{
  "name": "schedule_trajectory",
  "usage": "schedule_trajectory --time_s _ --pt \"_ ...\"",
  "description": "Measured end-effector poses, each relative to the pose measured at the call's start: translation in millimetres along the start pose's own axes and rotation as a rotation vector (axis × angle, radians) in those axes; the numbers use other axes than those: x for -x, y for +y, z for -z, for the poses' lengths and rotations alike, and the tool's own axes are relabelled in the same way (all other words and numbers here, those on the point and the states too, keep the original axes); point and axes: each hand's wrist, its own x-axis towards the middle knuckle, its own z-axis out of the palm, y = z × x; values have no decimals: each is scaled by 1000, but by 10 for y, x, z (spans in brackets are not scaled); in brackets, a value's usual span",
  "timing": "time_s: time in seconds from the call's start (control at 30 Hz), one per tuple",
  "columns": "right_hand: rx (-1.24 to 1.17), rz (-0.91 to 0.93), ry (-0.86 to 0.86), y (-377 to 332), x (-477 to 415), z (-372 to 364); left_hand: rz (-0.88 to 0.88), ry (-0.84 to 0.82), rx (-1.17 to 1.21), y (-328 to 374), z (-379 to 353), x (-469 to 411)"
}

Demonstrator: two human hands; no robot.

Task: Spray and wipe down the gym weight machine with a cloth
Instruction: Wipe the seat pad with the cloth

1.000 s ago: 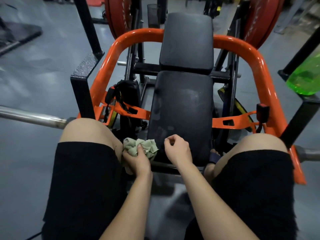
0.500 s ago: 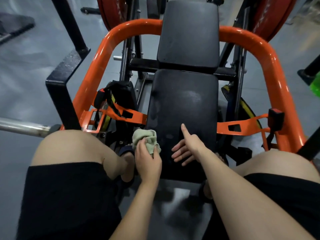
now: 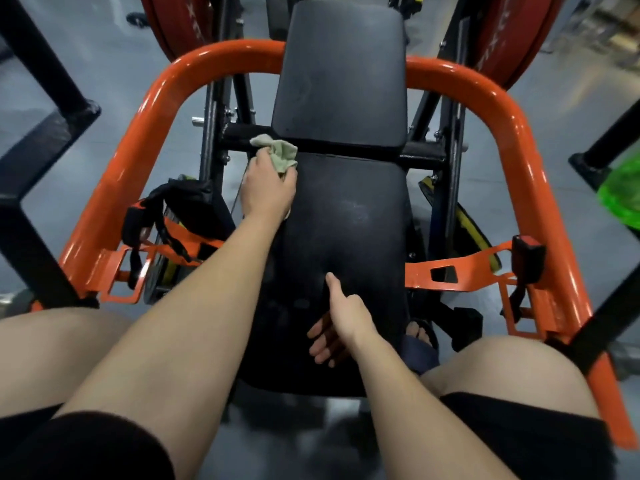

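The weight machine has a black seat pad [image 3: 349,216] with a black back pad [image 3: 341,71] beyond it, inside an orange tube frame [image 3: 512,133]. My left hand [image 3: 268,190] grips a pale green cloth [image 3: 278,150] at the seat pad's far left corner, by the black crossbar. My right hand [image 3: 337,323] rests flat on the near part of the seat pad, fingers straight and thumb pointing away from me. A green spray bottle [image 3: 621,195] shows at the right edge, blurred.
Red weight plates [image 3: 180,26] hang at the back left and back right. Orange belt straps [image 3: 450,271] with a black buckle [image 3: 528,258] flank the seat. Black steel posts [image 3: 31,216] stand on both sides. My bare knees frame the seat's near end.
My left hand has carried the cloth from the seat pad's near left edge up to its far left corner. My right hand uncurled and laid flat on the pad. The view leaned forward.
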Motion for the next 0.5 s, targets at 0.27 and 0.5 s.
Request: schedule_trajectory --time_s 0.27,0.5 --pt "18 -1 -16 -30 -1 1 176 6 101 -481 125 807" --pt "40 5 -52 -44 58 46 490 -8 6 -741 236 1849"
